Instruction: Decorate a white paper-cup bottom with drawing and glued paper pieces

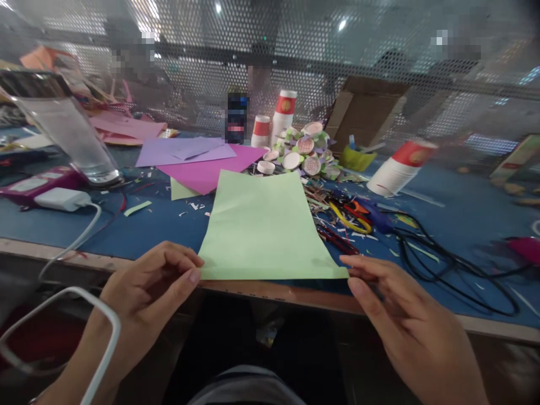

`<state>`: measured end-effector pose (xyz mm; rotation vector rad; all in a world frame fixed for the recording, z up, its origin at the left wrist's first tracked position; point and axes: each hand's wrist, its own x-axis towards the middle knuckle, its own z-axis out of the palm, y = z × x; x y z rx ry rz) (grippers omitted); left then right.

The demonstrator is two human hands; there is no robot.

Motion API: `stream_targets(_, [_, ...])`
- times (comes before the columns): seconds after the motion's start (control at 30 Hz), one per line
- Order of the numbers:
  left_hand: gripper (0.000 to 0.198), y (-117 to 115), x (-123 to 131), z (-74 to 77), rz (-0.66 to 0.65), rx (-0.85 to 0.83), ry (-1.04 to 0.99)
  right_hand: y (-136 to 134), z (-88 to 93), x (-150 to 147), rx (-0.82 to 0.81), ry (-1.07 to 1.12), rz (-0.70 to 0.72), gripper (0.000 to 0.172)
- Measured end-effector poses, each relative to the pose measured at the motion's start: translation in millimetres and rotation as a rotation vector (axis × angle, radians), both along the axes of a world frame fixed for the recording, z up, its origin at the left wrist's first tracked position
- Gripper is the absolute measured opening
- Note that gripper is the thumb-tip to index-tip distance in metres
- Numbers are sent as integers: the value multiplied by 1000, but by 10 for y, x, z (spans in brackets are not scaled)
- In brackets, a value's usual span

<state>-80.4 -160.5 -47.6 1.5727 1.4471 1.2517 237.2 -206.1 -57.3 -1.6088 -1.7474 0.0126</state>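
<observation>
A light green sheet of paper (261, 225) lies in front of me at the table's near edge. Along its near side runs a narrow folded strip. My left hand (156, 287) pinches the near left corner between thumb and fingers. At the near right corner, my right hand (400, 315) grips the fold the same way. Behind the sheet lie a magenta sheet (215, 169) and purple paper (181, 151).
A clear tumbler (80, 135) stands left, by a white charger (63, 198) whose cable hangs near my left arm. Small paper cups (306, 145) are heaped behind the paper. Scissors with yellow handles (350, 219), a blue-handled tool (377, 216) with black cord and paper scraps lie right.
</observation>
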Motion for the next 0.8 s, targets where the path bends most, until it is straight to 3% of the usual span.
stream_targets(0.2, [15, -206, 103, -171, 85, -30, -228, -31, 36, -24, -63, 87, 51, 21])
stream_targets(0.33, [12, -295, 125, -189, 138, -27, -245, -87, 38, -48, -106, 204, 62, 20])
stream_targets(0.47, [27, -247, 125, -128, 132, -17, -245, -146, 110, -94, -172, 298, 78, 22])
stream_targets(0.63, [40, -144, 200, -20, 91, 133, -178, -206, 235, -124, -182, 390, 68, 28])
stream_targets(0.8, [51, -81, 346, 273, -1, 311, -159, -228, 337, -114, -88, 361, 41, 22])
